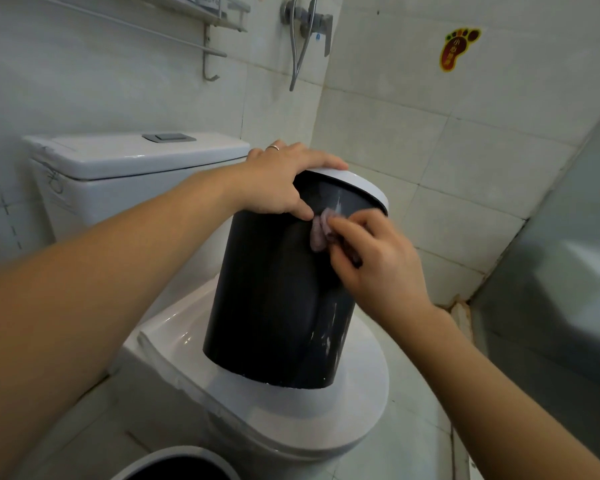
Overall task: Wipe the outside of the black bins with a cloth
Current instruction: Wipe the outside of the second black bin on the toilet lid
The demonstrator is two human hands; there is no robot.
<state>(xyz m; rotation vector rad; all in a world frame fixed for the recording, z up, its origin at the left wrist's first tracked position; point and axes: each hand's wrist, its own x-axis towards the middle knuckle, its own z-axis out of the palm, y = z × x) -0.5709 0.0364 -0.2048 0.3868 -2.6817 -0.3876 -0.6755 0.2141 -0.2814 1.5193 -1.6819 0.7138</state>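
Standing on the closed toilet lid (326,403), the black bin (274,299) tilts slightly away from the camera, its white top ring (357,183) on the far, upper end. Over that ring the left hand (284,181) curls from the cistern side, fingers wrapped on the rim and thumb pressed against the dark wall, a ring (273,147) on one finger. Against the bin's upper wall, just below the white ring, the right hand (374,258) pinches a small pinkish cloth (318,232) between curled fingers, the cloth touching the plastic beside the left thumb. Pale streaks mark the bin's right flank. Behind the bin sits the white cistern (129,161). Nearer the camera than the bin, at the bottom edge, shows the rim of a second bin (174,455), only partly visible. On the tiled wall beyond the bin hangs a foot-shaped sticker (459,46).
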